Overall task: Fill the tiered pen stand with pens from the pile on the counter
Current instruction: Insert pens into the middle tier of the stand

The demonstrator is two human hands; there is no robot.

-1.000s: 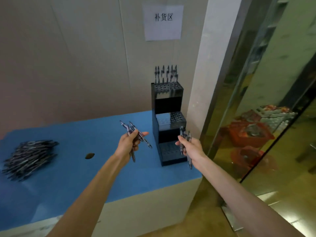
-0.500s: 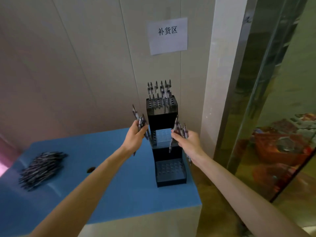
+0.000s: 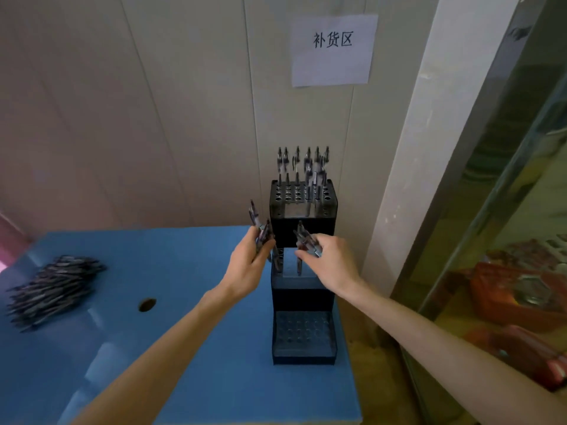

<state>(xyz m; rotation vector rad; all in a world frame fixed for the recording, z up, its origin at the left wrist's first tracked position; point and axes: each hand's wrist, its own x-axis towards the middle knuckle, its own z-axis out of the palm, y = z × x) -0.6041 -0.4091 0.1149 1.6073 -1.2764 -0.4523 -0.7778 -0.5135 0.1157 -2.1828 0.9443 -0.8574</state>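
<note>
The black three-tier pen stand [image 3: 302, 338] stands at the right end of the blue counter [image 3: 196, 363], against the wall. Several pens [image 3: 303, 167] stand upright in its top tier; the bottom tier shows only bare holes. My left hand [image 3: 248, 265] grips a bunch of pens [image 3: 260, 231] just left of the middle tier. My right hand [image 3: 331, 262] holds a few more pens [image 3: 302, 240] over the middle tier, one pointing down into it. The pen pile [image 3: 52, 289] lies at the counter's far left.
A round hole [image 3: 147, 304] sits in the counter between the pile and the stand. A paper sign [image 3: 333, 49] hangs on the wall above. A white pillar [image 3: 408, 179] and a glass partition [image 3: 503, 210] close off the right side.
The view has drawn closer to the stand. My right hand moved left over the middle tier, and my left hand came in beside the stand, both still holding pens.
</note>
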